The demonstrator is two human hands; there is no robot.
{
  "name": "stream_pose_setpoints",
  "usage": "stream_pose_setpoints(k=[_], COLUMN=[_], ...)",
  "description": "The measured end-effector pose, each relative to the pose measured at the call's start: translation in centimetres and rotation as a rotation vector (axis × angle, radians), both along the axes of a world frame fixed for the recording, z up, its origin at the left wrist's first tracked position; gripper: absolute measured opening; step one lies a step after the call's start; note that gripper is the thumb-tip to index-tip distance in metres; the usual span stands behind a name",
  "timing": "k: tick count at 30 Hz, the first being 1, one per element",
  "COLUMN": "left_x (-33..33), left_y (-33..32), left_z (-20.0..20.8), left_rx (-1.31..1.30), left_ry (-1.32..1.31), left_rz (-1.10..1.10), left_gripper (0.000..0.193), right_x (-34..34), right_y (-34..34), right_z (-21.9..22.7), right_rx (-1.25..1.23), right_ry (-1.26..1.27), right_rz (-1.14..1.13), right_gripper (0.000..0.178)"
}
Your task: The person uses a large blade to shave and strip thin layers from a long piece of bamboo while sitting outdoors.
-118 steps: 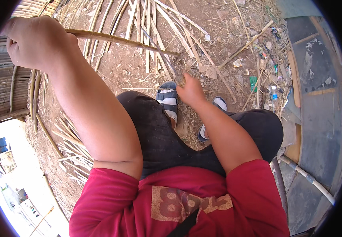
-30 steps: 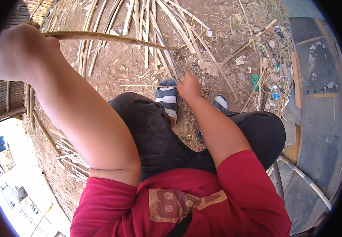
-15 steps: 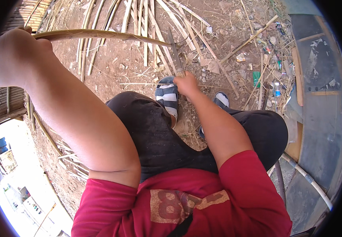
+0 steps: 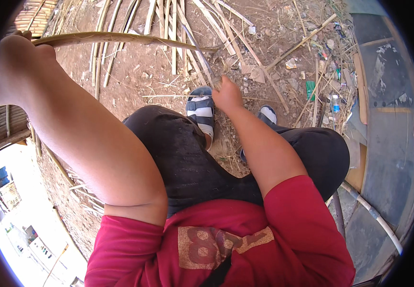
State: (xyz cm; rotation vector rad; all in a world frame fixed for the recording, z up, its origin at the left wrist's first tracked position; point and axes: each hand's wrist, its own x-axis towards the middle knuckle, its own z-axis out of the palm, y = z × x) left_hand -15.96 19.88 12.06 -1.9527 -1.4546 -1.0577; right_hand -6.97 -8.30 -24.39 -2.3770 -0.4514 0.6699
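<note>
Tan strip (image 4: pixel 116 37), probably light and springy, is best held by its upper-left end, where left hand (image 4: pixel 15 71) clamps it; right hand (image 4: pixel 228 96) clasps knife (image 4: pixel 206 63).

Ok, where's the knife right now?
The knife is upper middle in the head view, in the right hand, near the right end of the long strip.

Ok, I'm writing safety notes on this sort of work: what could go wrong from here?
If the knife in the right hand slips, it might nick the sandaled foot close by.

The long strip, held only by the left hand, might twist or spring where the blade crosses it.
</note>
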Motion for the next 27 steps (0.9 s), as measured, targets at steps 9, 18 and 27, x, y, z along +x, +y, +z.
stream_pose_setpoints(k=[9,18,27], left_x=[0.5,0.3,1.3], left_y=[-0.8,-0.9,-2.1], left_z=[0.7,0.2,1.0], left_rx=[-0.057,-0.078,-0.248], left_ry=[0.068,-0.193,-0.871], left_rz=[0.103,-0.069,-0.411], left_gripper=[0.018,0.019,0.028], right_x=[0.7,-0.3,0.6], right_y=[0.8,0.8,-0.9], right_z=[0.8,2.4,-1.8], right_rx=[0.361,0.044,0.025], right_ry=[0.763,0.064,0.219], right_rz=[-0.302,0.013,-0.085], right_gripper=[0.044,0.041,0.045])
